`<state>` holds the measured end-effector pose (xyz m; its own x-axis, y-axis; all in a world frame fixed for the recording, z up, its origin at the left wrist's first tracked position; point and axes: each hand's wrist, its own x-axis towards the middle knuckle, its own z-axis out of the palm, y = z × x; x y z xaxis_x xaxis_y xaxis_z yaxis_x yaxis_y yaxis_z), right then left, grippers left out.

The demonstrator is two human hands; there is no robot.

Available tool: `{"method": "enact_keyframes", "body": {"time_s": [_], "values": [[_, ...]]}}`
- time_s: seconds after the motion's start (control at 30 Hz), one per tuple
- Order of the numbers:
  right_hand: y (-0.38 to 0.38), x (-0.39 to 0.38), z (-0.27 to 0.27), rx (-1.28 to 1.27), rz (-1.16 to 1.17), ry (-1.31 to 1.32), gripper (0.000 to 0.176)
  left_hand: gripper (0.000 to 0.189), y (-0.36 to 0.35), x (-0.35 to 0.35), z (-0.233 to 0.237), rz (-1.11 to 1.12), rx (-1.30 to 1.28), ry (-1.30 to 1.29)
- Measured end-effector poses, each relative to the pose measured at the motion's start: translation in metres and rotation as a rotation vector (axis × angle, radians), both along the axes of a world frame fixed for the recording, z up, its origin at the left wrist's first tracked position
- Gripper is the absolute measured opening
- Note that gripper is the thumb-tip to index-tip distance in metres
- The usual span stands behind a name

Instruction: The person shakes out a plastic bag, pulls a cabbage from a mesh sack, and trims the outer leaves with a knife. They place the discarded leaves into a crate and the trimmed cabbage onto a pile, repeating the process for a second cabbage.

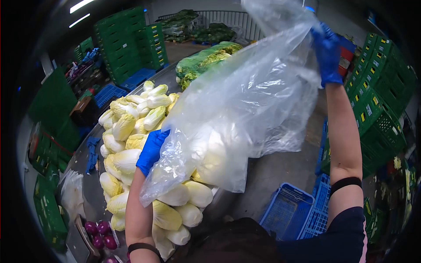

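Both grips closed on the plastic bag (258,96): right hand (326,55) pinching its top, left hand (152,151) low. Thin film might tear or slip under that cabbage (215,162) inside.

Storage room, dim. Two strip lights (81,5) on the ceiling, far left. Green crates (127,44) stacked far left; more green stacks (377,101) along the right. Blue crates (287,210) near right on grey concrete floor (280,168). Steel table (87,188) at left.

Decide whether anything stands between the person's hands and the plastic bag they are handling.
Nothing visible does. The left hand grips the plastic bag directly at its lower end, and the right hand holds its upper end raised. The cabbages lie piled below and behind the bag.
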<state>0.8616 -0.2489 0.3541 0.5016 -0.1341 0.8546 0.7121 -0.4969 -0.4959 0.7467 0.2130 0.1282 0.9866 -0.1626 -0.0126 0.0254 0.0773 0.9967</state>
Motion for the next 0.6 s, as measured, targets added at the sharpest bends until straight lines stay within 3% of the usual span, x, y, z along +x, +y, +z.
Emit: {"method": "enact_keyframes", "body": {"time_s": [0.03, 0.1, 0.23, 0.3, 0.4, 0.43, 0.5, 0.6], "values": [[0.012, -0.001, 0.016, 0.094, 0.018, -0.146, 0.024, 0.031, -0.007, -0.006, 0.004, 0.007, 0.001, 0.002], [0.039, -0.014, 0.033, 0.189, 0.050, -0.289, 0.025, 0.046, -0.026, -0.018, 0.011, 0.077, -0.439, -0.018], [0.161, -0.081, 0.003, -0.114, 1.152, 0.442, 0.027, 0.044, -0.037, -0.035, 0.022, 0.037, -0.639, -0.186], [0.237, -0.131, -0.028, -0.143, 1.153, 0.387, 0.035, 0.043, -0.024, -0.059, 0.024, 0.106, -0.630, -0.269], [0.295, -0.178, -0.064, -0.510, 1.195, 0.296, 0.056, 0.041, 0.007, -0.110, 0.022, 0.278, -0.549, -0.364], [0.308, -0.189, -0.063, -0.511, 1.223, 0.294, 0.056, 0.041, 0.019, -0.127, 0.022, 0.343, -0.508, -0.386], [0.324, -0.206, -0.061, -0.506, 1.360, 0.519, 0.070, 0.040, 0.046, -0.168, 0.020, 0.506, -0.404, -0.442], [0.337, -0.214, -0.076, -0.628, 1.469, 0.180, 0.081, 0.038, 0.088, -0.237, 0.022, 0.795, -0.178, -0.539]]}}
